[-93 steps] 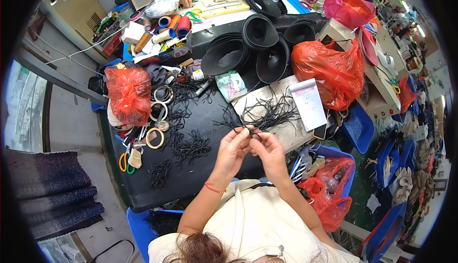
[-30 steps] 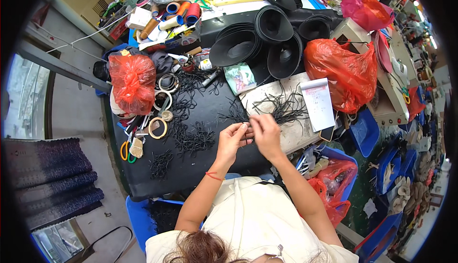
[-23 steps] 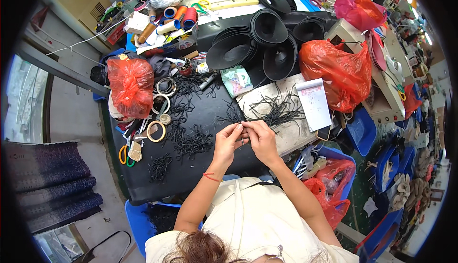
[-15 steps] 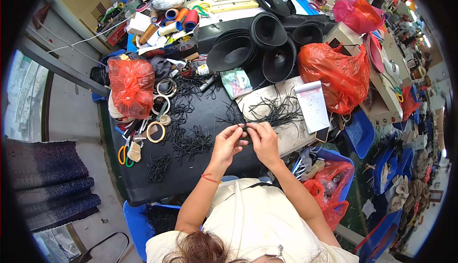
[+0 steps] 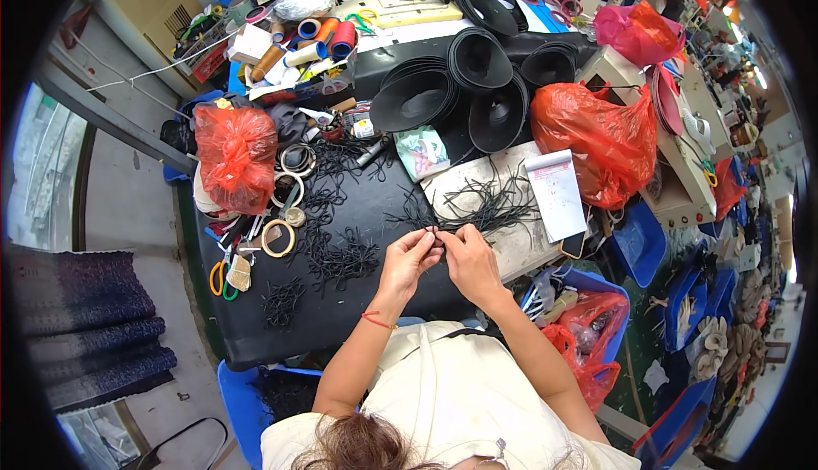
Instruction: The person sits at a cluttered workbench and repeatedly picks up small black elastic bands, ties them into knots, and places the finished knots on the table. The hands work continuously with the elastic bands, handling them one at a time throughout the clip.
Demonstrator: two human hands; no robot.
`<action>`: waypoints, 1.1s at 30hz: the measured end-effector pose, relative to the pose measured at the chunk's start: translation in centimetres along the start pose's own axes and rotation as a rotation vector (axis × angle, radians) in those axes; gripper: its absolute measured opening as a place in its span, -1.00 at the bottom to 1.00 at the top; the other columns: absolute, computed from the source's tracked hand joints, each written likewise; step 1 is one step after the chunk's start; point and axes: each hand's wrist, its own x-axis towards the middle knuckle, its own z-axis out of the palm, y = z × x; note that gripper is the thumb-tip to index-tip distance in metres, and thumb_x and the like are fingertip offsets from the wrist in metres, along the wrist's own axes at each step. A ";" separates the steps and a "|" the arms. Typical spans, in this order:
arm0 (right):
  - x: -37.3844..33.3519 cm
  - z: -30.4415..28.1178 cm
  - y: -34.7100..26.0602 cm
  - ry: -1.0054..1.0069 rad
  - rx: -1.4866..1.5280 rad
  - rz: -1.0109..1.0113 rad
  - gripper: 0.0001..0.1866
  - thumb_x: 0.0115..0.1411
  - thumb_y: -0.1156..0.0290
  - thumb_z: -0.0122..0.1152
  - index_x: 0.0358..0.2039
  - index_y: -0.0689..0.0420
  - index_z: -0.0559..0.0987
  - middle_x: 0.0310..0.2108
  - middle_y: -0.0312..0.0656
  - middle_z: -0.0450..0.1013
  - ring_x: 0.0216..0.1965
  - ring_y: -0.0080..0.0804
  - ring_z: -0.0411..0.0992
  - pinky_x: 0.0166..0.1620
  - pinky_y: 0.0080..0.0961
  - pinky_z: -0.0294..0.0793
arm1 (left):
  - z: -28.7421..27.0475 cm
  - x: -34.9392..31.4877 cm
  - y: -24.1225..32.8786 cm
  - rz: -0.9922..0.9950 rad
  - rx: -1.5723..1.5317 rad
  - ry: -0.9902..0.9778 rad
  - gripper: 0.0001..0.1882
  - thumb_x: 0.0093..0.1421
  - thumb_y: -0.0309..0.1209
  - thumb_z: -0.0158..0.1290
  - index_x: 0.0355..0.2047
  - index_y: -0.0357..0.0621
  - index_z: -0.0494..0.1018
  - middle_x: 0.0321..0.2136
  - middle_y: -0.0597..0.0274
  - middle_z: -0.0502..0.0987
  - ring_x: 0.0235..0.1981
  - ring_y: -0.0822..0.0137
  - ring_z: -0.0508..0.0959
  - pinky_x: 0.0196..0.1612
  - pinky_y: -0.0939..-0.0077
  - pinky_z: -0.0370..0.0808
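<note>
In front of my chest, over the table's near part, my left hand (image 5: 407, 264) and my right hand (image 5: 471, 263) meet at the fingertips. Both are closed in a pinch on a short piece of black cord (image 5: 436, 230), mostly hidden by the fingers. Just beyond them, a loose bundle of straight black cords (image 5: 490, 203) lies across a pale board (image 5: 515, 253). Left of my hands, tangled heaps of looped black cord (image 5: 342, 257) are spread on the black tabletop (image 5: 256, 304), with a smaller pile (image 5: 283, 302) nearer its edge.
Stacked black curved sheets (image 5: 415, 99) stand at the back. A red plastic bag (image 5: 596, 142) and a notepad (image 5: 555, 193) are at right. Tape rolls (image 5: 278, 237), scissors (image 5: 218, 278) and another red bag (image 5: 234, 159) line the left. A blue bin (image 5: 620, 321) stands below right.
My hands stay together at nearly the same spot. The fingertips have shifted slightly, and my right hand has turned and dropped a little against the left.
</note>
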 end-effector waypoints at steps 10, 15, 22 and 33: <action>-0.6 -0.5 0.3 0.008 0.162 0.025 -0.83 0.03 0.52 0.14 -0.31 0.18 0.53 -0.49 -0.12 0.37 -0.46 -0.19 0.41 -0.39 -0.37 0.40 | -0.3 0.3 0.2 0.071 -0.235 -0.002 -0.84 0.17 -0.38 0.00 -0.29 -0.19 0.44 -0.40 0.28 0.50 -0.35 0.46 0.51 -0.27 0.52 0.52; -0.1 -2.1 0.4 0.019 0.165 -0.002 -0.87 0.01 0.55 0.15 -0.36 0.19 0.53 -0.50 -0.15 0.38 -0.46 -0.21 0.41 -0.38 -0.39 0.41 | -1.2 0.3 1.9 -0.088 -0.136 -0.046 -0.84 0.18 -0.38 -0.02 -0.28 -0.19 0.44 -0.42 0.28 0.51 -0.39 0.46 0.52 -0.28 0.55 0.53; 0.6 -0.9 -0.1 0.106 0.090 -0.074 -0.91 -0.01 0.57 0.13 -0.42 0.19 0.50 -0.51 -0.16 0.36 -0.42 -0.22 0.39 -0.37 -0.40 0.40 | 0.5 -0.8 1.5 -0.148 -0.036 -0.094 -0.84 0.17 -0.42 -0.01 -0.29 -0.25 0.45 -0.43 0.22 0.51 -0.42 0.43 0.54 -0.26 0.56 0.55; 0.0 -2.9 0.2 -0.003 -0.024 -0.119 -0.89 -0.02 0.57 0.11 -0.42 0.19 0.50 -0.50 -0.15 0.35 -0.40 -0.21 0.37 -0.32 -0.39 0.37 | -0.2 -0.3 0.7 0.192 0.364 -0.055 -0.74 0.18 -0.52 -0.07 -0.13 -0.36 0.40 -0.38 0.22 0.51 -0.38 0.48 0.49 -0.26 0.65 0.46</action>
